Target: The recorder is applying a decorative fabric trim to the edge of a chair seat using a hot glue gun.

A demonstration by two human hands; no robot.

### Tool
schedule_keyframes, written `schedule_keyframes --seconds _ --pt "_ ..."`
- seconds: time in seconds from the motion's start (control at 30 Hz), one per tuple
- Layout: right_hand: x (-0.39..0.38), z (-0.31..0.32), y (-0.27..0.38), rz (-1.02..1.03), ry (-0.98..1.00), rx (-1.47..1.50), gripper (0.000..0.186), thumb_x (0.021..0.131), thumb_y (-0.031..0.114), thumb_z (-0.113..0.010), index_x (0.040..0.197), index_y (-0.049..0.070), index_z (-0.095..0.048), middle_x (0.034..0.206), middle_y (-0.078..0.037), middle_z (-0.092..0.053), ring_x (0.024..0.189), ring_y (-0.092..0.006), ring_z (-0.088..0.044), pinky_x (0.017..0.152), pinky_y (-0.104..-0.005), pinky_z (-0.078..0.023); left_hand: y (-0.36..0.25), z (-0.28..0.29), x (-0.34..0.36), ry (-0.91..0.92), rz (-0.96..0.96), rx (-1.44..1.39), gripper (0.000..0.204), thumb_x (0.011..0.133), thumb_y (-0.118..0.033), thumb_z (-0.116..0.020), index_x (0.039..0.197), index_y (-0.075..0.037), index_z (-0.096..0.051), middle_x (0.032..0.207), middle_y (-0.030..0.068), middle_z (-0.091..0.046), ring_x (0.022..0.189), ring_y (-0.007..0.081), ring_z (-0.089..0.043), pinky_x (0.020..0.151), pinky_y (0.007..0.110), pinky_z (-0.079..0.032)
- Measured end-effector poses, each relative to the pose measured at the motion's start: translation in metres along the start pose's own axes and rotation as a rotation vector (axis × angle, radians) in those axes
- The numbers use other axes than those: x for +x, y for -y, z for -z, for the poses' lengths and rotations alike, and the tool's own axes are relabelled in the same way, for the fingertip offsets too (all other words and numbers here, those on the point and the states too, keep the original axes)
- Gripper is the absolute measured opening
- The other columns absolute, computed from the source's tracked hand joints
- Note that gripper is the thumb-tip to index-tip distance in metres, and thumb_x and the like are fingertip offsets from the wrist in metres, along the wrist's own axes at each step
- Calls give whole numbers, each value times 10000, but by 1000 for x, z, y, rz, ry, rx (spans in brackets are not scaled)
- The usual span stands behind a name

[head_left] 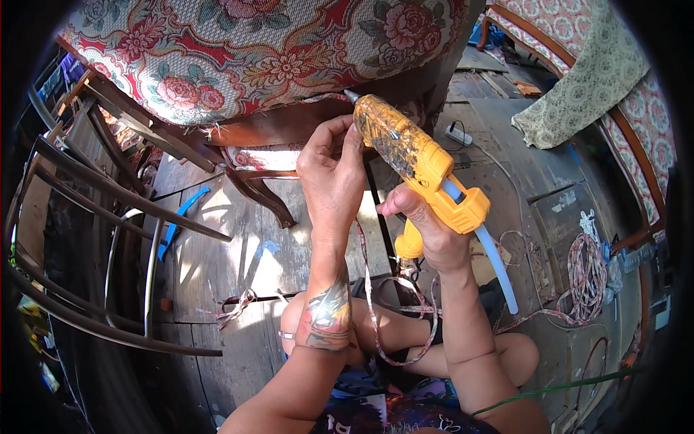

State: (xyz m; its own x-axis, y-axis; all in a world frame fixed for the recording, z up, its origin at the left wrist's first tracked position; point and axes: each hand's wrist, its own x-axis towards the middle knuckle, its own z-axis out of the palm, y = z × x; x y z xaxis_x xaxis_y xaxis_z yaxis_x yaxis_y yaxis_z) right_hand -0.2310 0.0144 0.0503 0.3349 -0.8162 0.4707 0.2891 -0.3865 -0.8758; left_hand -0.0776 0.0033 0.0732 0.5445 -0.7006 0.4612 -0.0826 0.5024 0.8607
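My right hand (438, 237) grips a yellow hot glue gun (402, 141), its barrel stained dark. A translucent glue stick (499, 269) sticks out of the gun's back end. The nozzle points up and left, at the lower edge of a chair's floral upholstery (217, 61). Close beside the nozzle, my left hand (331, 172) is closed in a pinch on a patterned fabric cord (366, 264); the fingertips are partly hidden by the gun. From behind that hand the cord hangs down in a loop over my crossed legs. A reddish wooden rail (267, 132) runs under the upholstery.
A coil of the same cord (587, 275) lies on the plank floor at right. Bent metal bars (130, 195) stand at left. Farther right are another floral seat (643, 145) with a draped cloth (585, 79), and a white power strip (458, 134). A green string (564, 388) crosses my right arm.
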Motion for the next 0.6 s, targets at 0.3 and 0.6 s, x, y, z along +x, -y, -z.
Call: schedule_keyframes --seconds 0.3,0.6 --pt "3 8 -6 35 27 -22 262 958 224 -755 1062 -12 -710 862 -59 -732 761 -156 -717 696 -300 -570 -41 27 -5 -2 89 261 376 1043 -297 -627 1029 66 -725 806 72 -724 735 91 -626 681 270 -501" --pt "5 6 -1 -23 58 132 276 982 182 -722 1155 -28 -677 949 -77 -728 805 -153 -712 733 -301 -587 -41 13 -12 339 397 -201 398 1007 -359 -669 1155 10 -696 983 59 -747 844 119 -708 822 265 -576"
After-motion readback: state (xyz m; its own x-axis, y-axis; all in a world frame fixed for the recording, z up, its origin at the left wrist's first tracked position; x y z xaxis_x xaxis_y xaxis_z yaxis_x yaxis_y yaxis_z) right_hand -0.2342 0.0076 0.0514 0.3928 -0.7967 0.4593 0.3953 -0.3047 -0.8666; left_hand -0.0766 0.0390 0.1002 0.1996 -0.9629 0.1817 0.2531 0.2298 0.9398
